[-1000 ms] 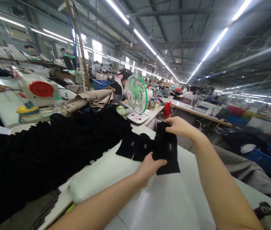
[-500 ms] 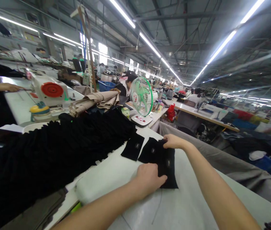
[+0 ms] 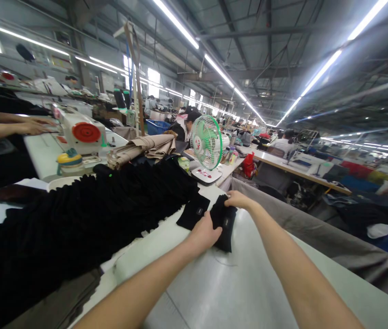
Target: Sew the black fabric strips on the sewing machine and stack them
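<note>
Black fabric pieces with small woven labels lie on the pale worktable (image 3: 248, 283). My right hand (image 3: 240, 200) pinches the far edge of one labelled black fabric piece (image 3: 226, 233). At that piece's left side, my left hand (image 3: 204, 234) is closed on its edge, the thumb lying toward the label. Another labelled black piece (image 3: 190, 214) lies flat just left of it, partly behind my left fingers. Whether more layers lie under the held piece is hidden. To the left stretches a long row of bunched black fabric (image 3: 87, 214).
A green-and-white fan (image 3: 207, 144) stands beyond the fabric. Rolled beige cloth (image 3: 142, 148) and a white sewing machine with a red wheel (image 3: 86, 132) are farther left, where a co-worker's hands (image 3: 32, 125) rest on a table. Grey cloth (image 3: 317, 233) hangs along the worktable's right edge.
Both hands have shifted left with the right-hand black piece, which now lies close to or over the middle piece. My left hand has also moved farther away from me.
</note>
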The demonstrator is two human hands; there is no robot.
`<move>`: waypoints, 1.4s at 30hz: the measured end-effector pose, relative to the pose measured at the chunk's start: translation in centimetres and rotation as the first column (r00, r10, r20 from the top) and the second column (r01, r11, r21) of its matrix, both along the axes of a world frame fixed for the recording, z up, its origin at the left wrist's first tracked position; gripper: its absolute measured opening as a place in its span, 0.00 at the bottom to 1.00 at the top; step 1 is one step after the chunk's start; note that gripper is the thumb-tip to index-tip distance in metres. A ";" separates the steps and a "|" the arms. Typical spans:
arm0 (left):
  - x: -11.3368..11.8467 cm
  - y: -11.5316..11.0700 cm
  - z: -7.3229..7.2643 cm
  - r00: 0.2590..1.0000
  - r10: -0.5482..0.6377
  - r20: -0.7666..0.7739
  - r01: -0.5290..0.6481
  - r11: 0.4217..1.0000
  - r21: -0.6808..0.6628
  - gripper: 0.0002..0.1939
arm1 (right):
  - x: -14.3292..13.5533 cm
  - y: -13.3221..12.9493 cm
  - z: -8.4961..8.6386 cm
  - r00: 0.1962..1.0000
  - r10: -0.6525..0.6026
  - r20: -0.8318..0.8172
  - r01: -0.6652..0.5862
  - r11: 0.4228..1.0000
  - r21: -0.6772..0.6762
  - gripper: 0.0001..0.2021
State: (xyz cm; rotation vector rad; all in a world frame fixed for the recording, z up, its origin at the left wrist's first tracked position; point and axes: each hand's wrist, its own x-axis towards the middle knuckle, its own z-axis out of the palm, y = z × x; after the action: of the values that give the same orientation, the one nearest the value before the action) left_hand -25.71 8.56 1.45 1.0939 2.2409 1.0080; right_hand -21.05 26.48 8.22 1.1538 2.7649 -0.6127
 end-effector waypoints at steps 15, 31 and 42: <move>-2.9 -2.8 2.6 0.976 -0.086 0.201 0.114 0.985 -0.131 0.23 | -0.2 0.7 2.3 0.993 0.116 -0.018 -0.117 0.989 -0.086 0.16; -6.6 -3.7 1.4 0.922 0.059 -0.382 -0.171 0.949 -0.265 0.28 | -5.2 -2.4 -4.0 0.973 0.029 -0.229 -0.085 0.967 -0.239 0.17; -2.0 -8.0 2.8 0.854 -0.482 0.195 0.338 0.800 0.496 0.34 | 10.3 -11.7 -0.5 0.682 0.175 -0.710 -0.116 0.985 0.131 0.16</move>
State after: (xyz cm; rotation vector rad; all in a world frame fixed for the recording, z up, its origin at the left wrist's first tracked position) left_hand -27.70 0.55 4.28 1.4203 1.4514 1.4153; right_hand -10.73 14.77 7.73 0.7833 3.5067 -1.1671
